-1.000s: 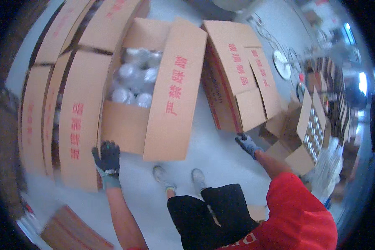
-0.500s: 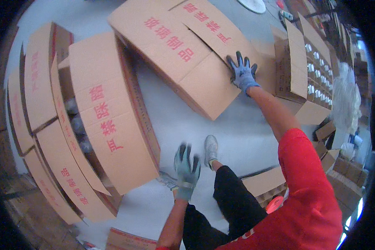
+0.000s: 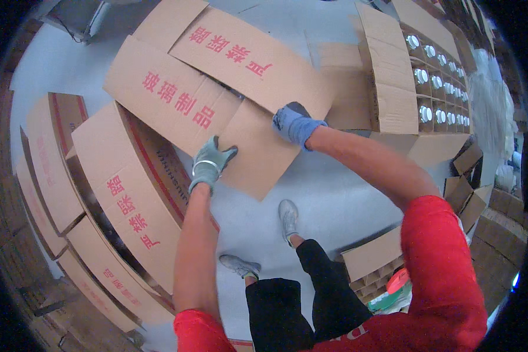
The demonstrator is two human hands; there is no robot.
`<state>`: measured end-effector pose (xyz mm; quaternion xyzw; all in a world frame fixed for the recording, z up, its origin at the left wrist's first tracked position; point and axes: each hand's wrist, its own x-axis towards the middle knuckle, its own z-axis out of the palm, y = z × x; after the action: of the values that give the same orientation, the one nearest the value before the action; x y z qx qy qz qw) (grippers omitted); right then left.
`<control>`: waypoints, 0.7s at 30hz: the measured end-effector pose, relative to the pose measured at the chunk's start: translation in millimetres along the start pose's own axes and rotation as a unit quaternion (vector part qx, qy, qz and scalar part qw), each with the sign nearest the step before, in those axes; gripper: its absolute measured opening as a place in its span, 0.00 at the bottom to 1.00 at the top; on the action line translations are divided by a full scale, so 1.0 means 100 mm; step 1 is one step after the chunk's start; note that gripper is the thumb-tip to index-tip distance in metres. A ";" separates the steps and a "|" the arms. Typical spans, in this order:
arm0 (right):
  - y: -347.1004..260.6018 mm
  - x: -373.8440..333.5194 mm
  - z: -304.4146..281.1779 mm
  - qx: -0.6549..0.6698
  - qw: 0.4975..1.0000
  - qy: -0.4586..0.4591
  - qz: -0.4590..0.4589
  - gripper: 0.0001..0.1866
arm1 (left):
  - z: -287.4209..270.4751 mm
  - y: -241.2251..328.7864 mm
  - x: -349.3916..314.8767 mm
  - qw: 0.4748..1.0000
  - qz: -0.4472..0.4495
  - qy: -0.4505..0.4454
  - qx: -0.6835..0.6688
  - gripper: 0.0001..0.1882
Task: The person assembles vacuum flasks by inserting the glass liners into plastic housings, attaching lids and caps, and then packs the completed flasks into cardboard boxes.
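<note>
A large brown cardboard box (image 3: 258, 149) with red printing lies in front of me, its top flaps almost meeting along a narrow gap. My right hand (image 3: 296, 124), in a blue-grey glove with dark fingertips, is curled over the edge of the far top flap (image 3: 234, 53) near the box's right end. My left hand (image 3: 210, 163), in a pale green-grey glove, rests on the near flap by the box's near edge, thumb and fingers apart. What lies under the flaps is mostly hidden.
To the right stands an open carton (image 3: 393, 94) of jars with silvery lids in dividers. Several brown cartons (image 3: 123, 193) line the left side. A divided open box (image 3: 372, 264) sits near my right leg. Clear plastic wrap (image 3: 490, 117) hangs at the far right.
My left hand has risen from beside my legs onto the box's near flap. My right hand, spread flat before, has curled at the flap edge. The view has shifted.
</note>
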<state>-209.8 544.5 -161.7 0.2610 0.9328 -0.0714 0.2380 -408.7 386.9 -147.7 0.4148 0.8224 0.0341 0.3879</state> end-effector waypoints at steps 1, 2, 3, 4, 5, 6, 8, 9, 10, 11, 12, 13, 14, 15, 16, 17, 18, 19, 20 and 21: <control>-0.05 -0.07 -0.05 -0.058 0.993 0.015 -0.099 0.08 | -0.07 -0.11 -0.05 1.000 0.000 0.001 0.002 0.37; -0.18 -0.21 -0.01 -0.061 0.991 0.002 -0.119 0.08 | -0.11 -0.31 -0.18 0.999 0.006 -0.052 -0.007 0.35; -0.32 -0.34 0.04 -0.067 0.989 -0.009 -0.135 0.08 | -0.14 -0.43 -0.27 0.995 0.018 -0.101 -0.017 0.33; -0.51 -0.50 0.11 0.075 0.989 -0.053 -0.120 0.08 | -0.21 -0.43 -0.36 0.994 0.018 -0.105 -0.015 0.33; -0.68 -0.75 0.17 0.217 0.966 -0.098 -0.097 0.09 | -0.37 -0.29 -0.51 0.977 -0.005 -0.205 0.062 0.31; -0.84 -1.02 0.30 0.257 0.958 -0.030 -0.126 0.09 | -0.50 -0.20 -0.62 0.944 -0.030 -0.296 0.140 0.30; -1.31 -1.34 0.25 0.215 0.958 -0.046 -0.184 0.10 | -0.40 -0.45 -0.69 0.930 -0.031 -0.291 0.221 0.27; -1.49 -1.45 0.19 0.133 0.963 -0.139 -0.190 0.10 | -0.24 -0.48 -0.69 0.950 0.061 -0.208 0.225 0.23; -1.67 -1.59 0.18 0.156 0.960 -0.153 -0.178 0.10 | -0.06 -0.47 -0.68 0.956 0.151 -0.119 0.223 0.20; -1.84 -1.69 0.16 0.174 0.956 -0.164 -0.169 0.11 | 0.11 -0.44 -0.64 0.958 0.146 -0.113 0.218 0.20; -1.98 -1.76 0.14 0.167 0.956 -0.165 -0.178 0.11 | 0.28 -0.40 -0.58 0.930 0.234 -0.063 0.276 0.19; -2.09 -1.84 0.16 0.221 0.947 -0.197 -0.123 0.13 | 0.41 -0.36 -0.54 0.888 0.322 -0.017 0.328 0.18; -2.11 -1.89 0.18 0.278 0.931 -0.228 -0.062 0.16 | 0.45 -0.34 -0.52 0.890 0.323 -0.020 0.323 0.18; -2.04 -1.91 0.15 0.284 0.928 -0.228 -0.079 0.17 | 0.46 -0.34 -0.51 0.894 0.292 -0.070 0.334 0.18; -1.97 -1.95 0.22 0.282 0.927 -0.232 -0.081 0.17 | 0.48 -0.33 -0.51 0.895 0.259 -0.118 0.344 0.18; -1.90 -2.05 0.34 0.333 0.921 -0.188 -0.076 0.16 | 0.47 -0.22 -0.54 0.890 0.246 -0.121 0.365 0.17; -1.81 -2.09 0.37 0.381 0.911 -0.140 -0.076 0.14 | 0.38 -0.19 -0.58 0.887 0.249 -0.126 0.369 0.17; -1.67 -2.14 0.39 0.265 0.950 -0.120 -0.113 0.14 | 0.27 -0.17 -0.65 0.881 0.317 -0.094 0.338 0.16; -1.52 -2.21 0.34 0.281 0.946 -0.120 -0.110 0.15 | 0.16 -0.22 -0.75 0.871 0.379 -0.061 0.306 0.15; -1.36 -2.31 0.32 0.294 0.942 -0.119 -0.107 0.16 | 0.17 -0.42 -0.85 0.880 0.392 -0.010 0.268 0.16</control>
<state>-94.7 315.4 -77.7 0.2073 0.8577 -0.3984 0.2504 -394.6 295.0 -123.5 0.7916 0.5667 -0.0425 0.2247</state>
